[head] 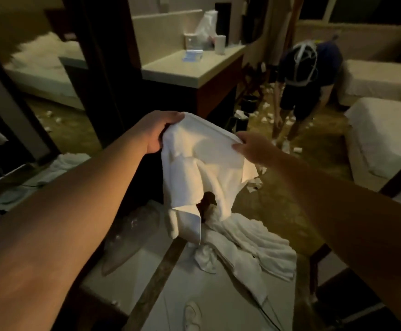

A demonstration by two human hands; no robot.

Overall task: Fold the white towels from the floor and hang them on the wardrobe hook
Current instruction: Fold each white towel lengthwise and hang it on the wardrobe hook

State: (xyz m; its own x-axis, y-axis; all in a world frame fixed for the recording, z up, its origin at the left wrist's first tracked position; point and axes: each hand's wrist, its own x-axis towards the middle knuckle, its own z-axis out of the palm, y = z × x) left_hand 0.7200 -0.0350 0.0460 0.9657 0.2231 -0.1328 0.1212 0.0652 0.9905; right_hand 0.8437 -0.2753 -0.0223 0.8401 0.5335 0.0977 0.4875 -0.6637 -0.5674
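A white towel [202, 168] was held in the air above the floor, its top edge gripped by the left hand [155, 131] and pinched by the right hand [254, 145]. It hung rumpled and partly doubled, over more white towels [254, 244] heaped on the floor.

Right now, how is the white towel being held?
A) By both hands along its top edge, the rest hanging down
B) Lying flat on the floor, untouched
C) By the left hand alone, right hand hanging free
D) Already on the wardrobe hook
A: the left hand and right hand each grip the top edge of the white towel, which hangs crumpled below them.
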